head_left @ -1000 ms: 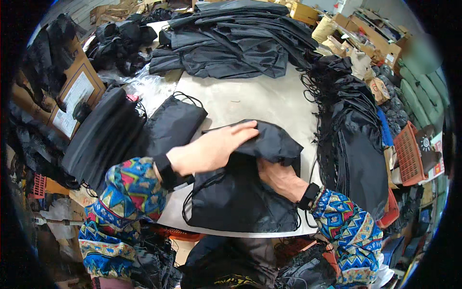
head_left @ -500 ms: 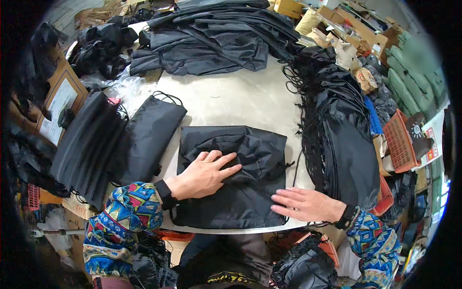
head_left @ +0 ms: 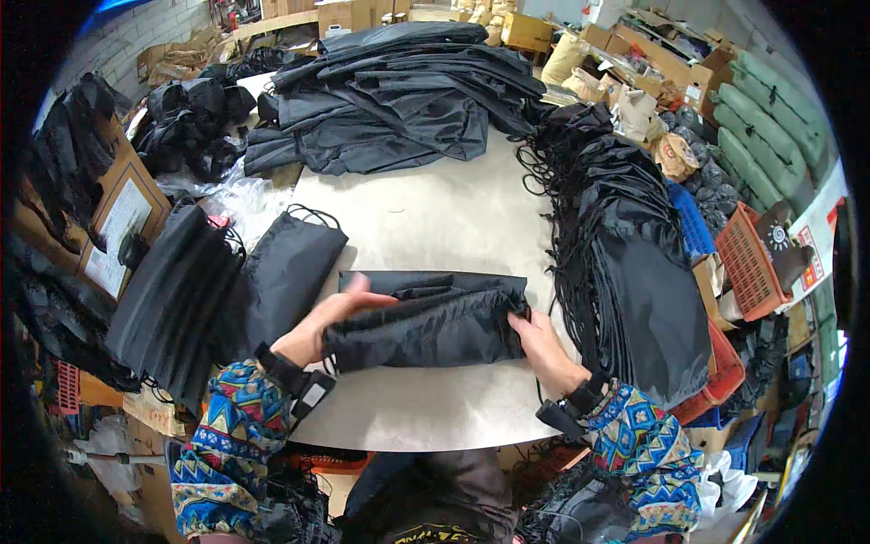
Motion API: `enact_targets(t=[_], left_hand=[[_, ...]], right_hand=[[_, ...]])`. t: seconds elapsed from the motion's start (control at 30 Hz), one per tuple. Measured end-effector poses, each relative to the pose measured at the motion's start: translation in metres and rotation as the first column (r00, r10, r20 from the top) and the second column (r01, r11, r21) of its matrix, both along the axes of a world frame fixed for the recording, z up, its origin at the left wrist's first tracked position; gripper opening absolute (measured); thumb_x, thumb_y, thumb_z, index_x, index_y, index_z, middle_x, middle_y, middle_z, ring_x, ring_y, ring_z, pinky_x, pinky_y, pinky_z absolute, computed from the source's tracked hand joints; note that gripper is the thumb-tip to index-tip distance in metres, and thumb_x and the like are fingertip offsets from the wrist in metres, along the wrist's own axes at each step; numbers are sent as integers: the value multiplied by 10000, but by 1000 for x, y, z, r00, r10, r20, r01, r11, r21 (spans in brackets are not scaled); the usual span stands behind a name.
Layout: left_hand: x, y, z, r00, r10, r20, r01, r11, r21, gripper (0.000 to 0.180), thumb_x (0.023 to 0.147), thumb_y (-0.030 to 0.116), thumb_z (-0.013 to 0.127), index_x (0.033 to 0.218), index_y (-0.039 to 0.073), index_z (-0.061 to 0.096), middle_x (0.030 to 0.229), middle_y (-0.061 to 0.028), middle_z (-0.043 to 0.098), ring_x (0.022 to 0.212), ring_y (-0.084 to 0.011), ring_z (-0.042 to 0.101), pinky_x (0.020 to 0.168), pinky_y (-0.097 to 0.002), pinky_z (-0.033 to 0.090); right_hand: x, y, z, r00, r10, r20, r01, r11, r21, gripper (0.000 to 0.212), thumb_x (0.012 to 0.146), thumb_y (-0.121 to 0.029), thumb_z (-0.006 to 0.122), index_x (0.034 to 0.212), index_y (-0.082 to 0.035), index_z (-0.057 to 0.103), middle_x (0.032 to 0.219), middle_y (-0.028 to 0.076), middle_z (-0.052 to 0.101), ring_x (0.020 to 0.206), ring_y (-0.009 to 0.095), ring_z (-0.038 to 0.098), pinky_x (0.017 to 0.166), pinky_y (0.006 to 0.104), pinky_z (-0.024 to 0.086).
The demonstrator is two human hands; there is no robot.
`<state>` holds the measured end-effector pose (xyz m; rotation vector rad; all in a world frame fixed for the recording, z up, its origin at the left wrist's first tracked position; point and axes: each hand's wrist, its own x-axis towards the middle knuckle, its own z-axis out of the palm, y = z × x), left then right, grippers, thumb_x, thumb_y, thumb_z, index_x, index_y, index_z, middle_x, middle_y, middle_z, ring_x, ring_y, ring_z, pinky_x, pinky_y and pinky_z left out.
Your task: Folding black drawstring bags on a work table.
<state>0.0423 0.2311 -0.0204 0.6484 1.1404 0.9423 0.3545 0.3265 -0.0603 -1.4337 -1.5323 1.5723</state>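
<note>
A black drawstring bag [head_left: 426, 335] lies on the pale tabletop in front of me, its near part doubled over toward the far edge. My left hand [head_left: 322, 319] holds its left end, thumb raised above the cloth and the other fingers hidden by the fabric. At the right end my right hand [head_left: 541, 349] grips the folded layers, thumb on top and fingers underneath. A black cord loop hangs by the left hand. To the left lies a folded black bag [head_left: 292, 276] with cords at its top, against a fanned stack of folded black bags [head_left: 172, 304].
A heap of black bags [head_left: 390, 109] covers the far end of the table [head_left: 426, 213]. More bags with tangled cords [head_left: 634, 299] hang along the right side. Beyond them stand an orange basket [head_left: 750, 263] and a blue crate [head_left: 691, 222]. A cardboard box [head_left: 127, 208] stands at left.
The bag lay spread flat under both hands; its near part has since been folded away from me. Both hands now grip its ends, and bare tabletop shows along the near edge.
</note>
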Motion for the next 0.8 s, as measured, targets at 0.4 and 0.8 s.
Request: enact_targets(t=[0.4, 0.8], left_hand=[[3, -15, -51, 730, 353, -585, -269, 935, 229, 347, 925, 235, 595, 990, -105, 624, 876, -202, 679, 852, -241, 646, 754, -368, 477], [74, 27, -5, -5, 517, -856, 668, 639, 382, 581, 948, 337, 503, 1405, 6, 365, 1461, -208, 354, 1347, -411, 316, 1100, -508, 257]], right_hand=[[-25, 30, 10, 908, -143, 393, 37, 963, 266, 361, 942, -266, 493, 1037, 69, 591, 936, 215, 659, 906, 263, 621, 788, 372, 457], [-12, 43, -7, 889, -138, 438, 31, 970, 243, 327, 915, -212, 496, 991, 94, 581, 907, 184, 654, 872, 261, 610, 757, 399, 449]])
